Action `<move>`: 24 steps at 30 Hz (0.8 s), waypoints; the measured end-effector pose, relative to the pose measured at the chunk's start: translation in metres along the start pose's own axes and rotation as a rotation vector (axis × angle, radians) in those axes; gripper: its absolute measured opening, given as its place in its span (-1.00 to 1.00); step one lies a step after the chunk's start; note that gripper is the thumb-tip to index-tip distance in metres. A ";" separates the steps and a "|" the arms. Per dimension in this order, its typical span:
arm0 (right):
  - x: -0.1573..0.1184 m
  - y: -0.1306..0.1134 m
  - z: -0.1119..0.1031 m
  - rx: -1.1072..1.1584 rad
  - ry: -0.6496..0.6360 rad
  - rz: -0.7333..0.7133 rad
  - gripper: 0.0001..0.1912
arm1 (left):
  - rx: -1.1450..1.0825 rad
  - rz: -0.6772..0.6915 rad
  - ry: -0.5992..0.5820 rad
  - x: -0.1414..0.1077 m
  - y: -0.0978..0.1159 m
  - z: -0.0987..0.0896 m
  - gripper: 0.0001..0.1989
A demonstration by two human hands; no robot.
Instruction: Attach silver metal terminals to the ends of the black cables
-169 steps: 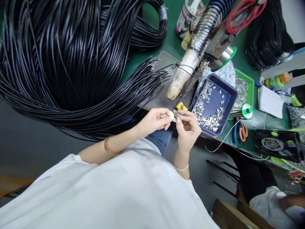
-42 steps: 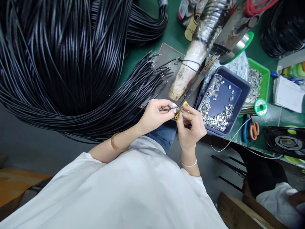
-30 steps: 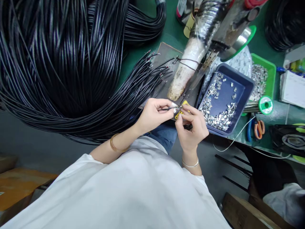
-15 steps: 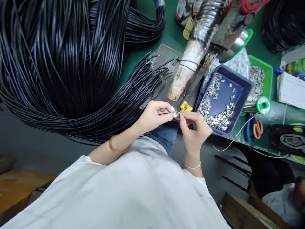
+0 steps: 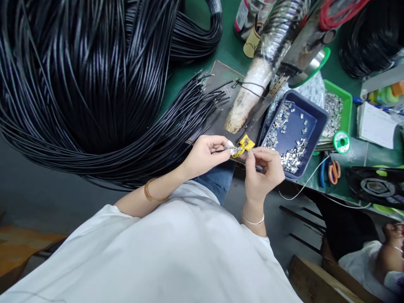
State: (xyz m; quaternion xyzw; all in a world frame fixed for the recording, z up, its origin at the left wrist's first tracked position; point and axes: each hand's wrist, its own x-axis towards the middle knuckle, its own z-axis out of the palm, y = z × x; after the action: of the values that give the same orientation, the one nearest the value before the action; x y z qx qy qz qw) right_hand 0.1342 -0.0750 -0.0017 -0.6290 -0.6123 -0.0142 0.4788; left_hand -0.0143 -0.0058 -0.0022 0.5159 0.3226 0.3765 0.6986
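Between its thumb and fingers, my left hand point(image 5: 206, 155) pinches the end of a black cable, with a small metal connector point(image 5: 237, 149) at its tip. White tape or a cover wraps one fingertip. Just to the right, my right hand point(image 5: 264, 170) is closed with thumb and forefinger together; anything between them is too small to make out. A yellow piece point(image 5: 247, 143) lies behind the fingertips at the board's edge. Many black cables point(image 5: 132, 155) spread their stripped ends over the dark board point(image 5: 217, 75). Right of my hands, a blue tray point(image 5: 293, 126) holds small metal connectors.
A wrapped duct point(image 5: 249, 92) angles down over the board. Farther right are a green tray point(image 5: 347, 109), a solder spool point(image 5: 341, 142), orange-and-blue pliers point(image 5: 333, 171), a fan point(image 5: 378, 186) and a notepad point(image 5: 377, 125). Another person's arm point(image 5: 389, 254) shows at the lower right.
My right hand has moved slightly right, away from my left fingertips, leaving a gap where the connector shows. The view has shifted, so the trays appear farther left.
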 end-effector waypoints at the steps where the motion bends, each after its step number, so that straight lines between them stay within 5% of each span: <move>1: -0.001 -0.001 0.001 0.049 -0.042 0.039 -0.95 | -0.003 0.010 0.003 0.000 -0.001 0.000 -0.94; 4: -0.002 -0.002 0.004 0.058 -0.095 0.013 -0.93 | 0.018 0.029 0.011 0.001 -0.003 -0.001 -0.93; 12: -0.003 0.004 0.013 -0.150 0.036 -0.274 -0.81 | 0.025 0.037 -0.023 0.008 -0.002 -0.002 -0.91; 24: 0.000 0.005 0.016 -0.062 0.012 -0.160 -0.84 | 0.108 0.038 0.082 0.009 -0.005 0.001 -0.86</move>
State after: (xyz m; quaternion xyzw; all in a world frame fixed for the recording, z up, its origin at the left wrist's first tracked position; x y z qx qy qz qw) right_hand 0.1285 -0.0642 -0.0134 -0.5923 -0.6571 -0.0753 0.4602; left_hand -0.0078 0.0006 -0.0071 0.5429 0.3612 0.3925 0.6487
